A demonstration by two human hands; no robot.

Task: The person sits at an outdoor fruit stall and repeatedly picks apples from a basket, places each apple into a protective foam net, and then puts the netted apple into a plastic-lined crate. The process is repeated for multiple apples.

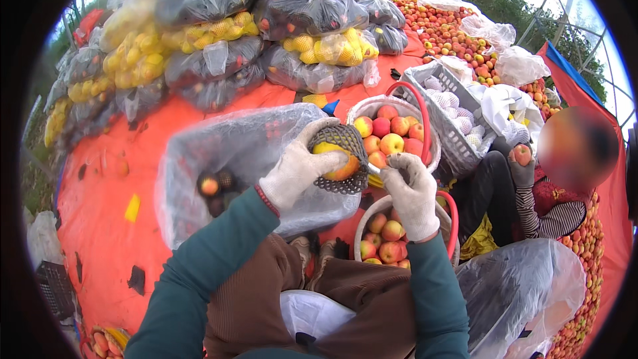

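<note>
Left of centre, a large clear plastic bag lies open on the orange tarpaulin with a few netted fruits inside. Above it, the left hand, in a white knit glove, is closed around a yellow-orange apple half wrapped in a dark foam mesh sleeve. The gloved right hand pinches the sleeve's lower edge, above a white round basket with a red handle full of apples.
</note>
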